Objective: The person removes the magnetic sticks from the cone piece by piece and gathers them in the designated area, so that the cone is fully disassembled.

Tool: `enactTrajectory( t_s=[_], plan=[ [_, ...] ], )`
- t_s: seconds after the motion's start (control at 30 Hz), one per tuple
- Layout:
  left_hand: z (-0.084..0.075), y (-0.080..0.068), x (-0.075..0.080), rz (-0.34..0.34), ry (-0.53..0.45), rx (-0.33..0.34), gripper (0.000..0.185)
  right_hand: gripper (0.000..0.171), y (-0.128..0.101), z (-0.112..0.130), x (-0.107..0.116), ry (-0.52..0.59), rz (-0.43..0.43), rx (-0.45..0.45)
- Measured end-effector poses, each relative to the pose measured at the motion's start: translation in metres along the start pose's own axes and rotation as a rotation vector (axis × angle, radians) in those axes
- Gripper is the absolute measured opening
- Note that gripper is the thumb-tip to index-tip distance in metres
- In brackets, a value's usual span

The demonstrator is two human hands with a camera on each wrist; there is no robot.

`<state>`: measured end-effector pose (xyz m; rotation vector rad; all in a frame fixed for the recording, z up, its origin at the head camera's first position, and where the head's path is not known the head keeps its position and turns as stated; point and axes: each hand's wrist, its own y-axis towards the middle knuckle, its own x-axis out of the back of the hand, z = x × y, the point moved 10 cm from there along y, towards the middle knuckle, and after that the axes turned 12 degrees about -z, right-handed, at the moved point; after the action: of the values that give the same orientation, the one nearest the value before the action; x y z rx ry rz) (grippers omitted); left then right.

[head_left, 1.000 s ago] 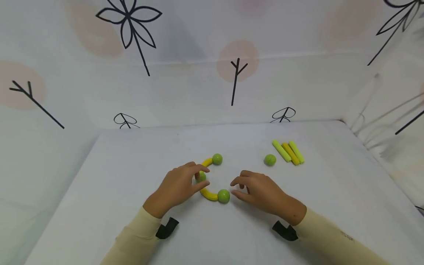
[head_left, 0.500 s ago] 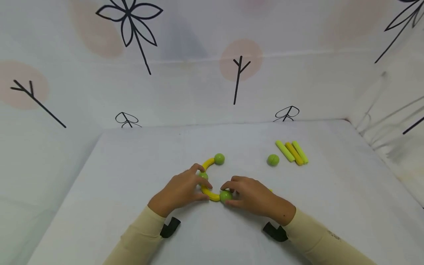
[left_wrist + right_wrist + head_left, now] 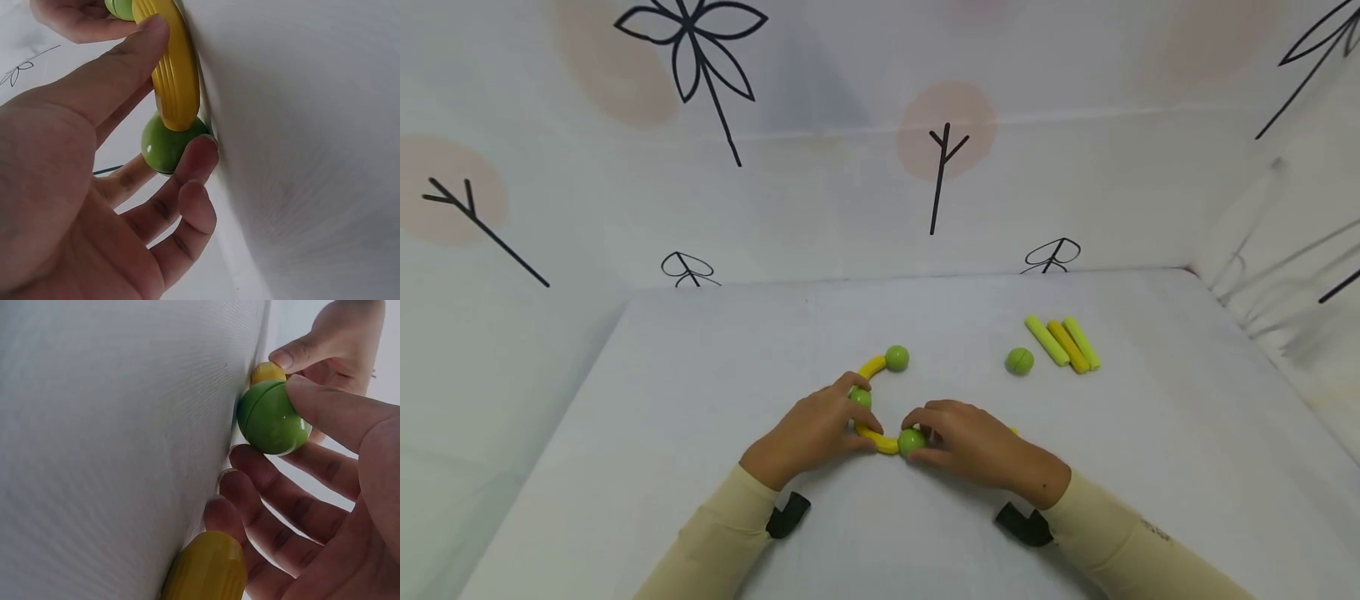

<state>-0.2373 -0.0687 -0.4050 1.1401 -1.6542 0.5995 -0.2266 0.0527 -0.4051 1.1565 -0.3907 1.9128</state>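
Observation:
Balls and curved sticks form a C-shaped chain on the white table. My left hand (image 3: 816,435) pinches the chain's near curved yellow stick (image 3: 175,69), its thumb lying along the grooved side. Other left fingers curl by the middle green ball (image 3: 169,144), which joins that stick's far end. At the chain's near end, my right hand (image 3: 973,442) grips a green ball (image 3: 272,419) between thumb and fingers, against the yellow stick. A second curved yellow stick (image 3: 871,367) leads up to the top green ball (image 3: 897,358).
Another yellow piece (image 3: 209,569) lies beneath the right hand, mostly hidden in the head view. Back right are a loose green ball (image 3: 1019,361), two lime sticks (image 3: 1047,340) and a straight yellow stick (image 3: 1067,347). White cloth (image 3: 820,200) with drawn flowers stands behind the table.
My right hand has moved left onto the near green ball and taken hold of it. The left hand has come down and closed its thumb and fingers on the near curved yellow stick.

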Motion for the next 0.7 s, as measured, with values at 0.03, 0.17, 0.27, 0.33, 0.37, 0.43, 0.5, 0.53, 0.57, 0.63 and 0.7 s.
enactTrajectory(
  t_s=[0.03, 0.17, 0.27, 0.33, 0.37, 0.43, 0.5, 0.53, 0.57, 0.63, 0.7],
  plan=[
    [0.0, 0.0, -0.001, 0.001, -0.003, 0.003, 0.021, 0.027, 0.0, -0.001, -0.001, 0.005, 0.003, -0.005],
    [0.001, 0.0, -0.002, 0.005, -0.02, 0.02, 0.021, 0.026, -0.001, -0.005, -0.003, 0.032, 0.002, -0.037],
    [0.001, 0.001, -0.003, 0.012, -0.034, 0.035, 0.021, 0.026, 0.0, -0.01, 0.001, 0.053, -0.007, -0.072],
    [0.002, 0.001, -0.004, 0.016, -0.038, 0.043, 0.021, 0.027, 0.001, -0.014, 0.004, 0.065, -0.015, -0.102],
    [0.003, 0.001, -0.004, 0.018, -0.039, 0.048, 0.021, 0.027, 0.001, -0.016, 0.007, 0.068, -0.02, -0.119],
    [0.003, 0.001, -0.005, 0.019, -0.034, 0.053, 0.021, 0.028, 0.003, -0.021, 0.014, 0.067, -0.036, -0.159],
    [0.003, 0.002, -0.004, 0.016, -0.032, 0.055, 0.021, 0.029, 0.005, -0.027, 0.026, 0.052, -0.066, -0.196],
    [0.003, 0.002, -0.004, 0.014, -0.033, 0.055, 0.021, 0.03, 0.006, -0.03, 0.033, 0.042, -0.086, -0.207],
    [0.003, 0.002, -0.004, 0.014, -0.032, 0.057, 0.022, 0.03, 0.007, -0.035, 0.041, 0.025, -0.108, -0.224],
    [0.003, 0.002, -0.004, 0.013, -0.026, 0.059, 0.022, 0.032, 0.01, -0.045, 0.059, -0.021, -0.159, -0.237],
    [0.004, 0.002, -0.004, 0.009, -0.02, 0.058, 0.022, 0.034, 0.012, -0.057, 0.078, -0.079, -0.211, -0.239]
  ],
)
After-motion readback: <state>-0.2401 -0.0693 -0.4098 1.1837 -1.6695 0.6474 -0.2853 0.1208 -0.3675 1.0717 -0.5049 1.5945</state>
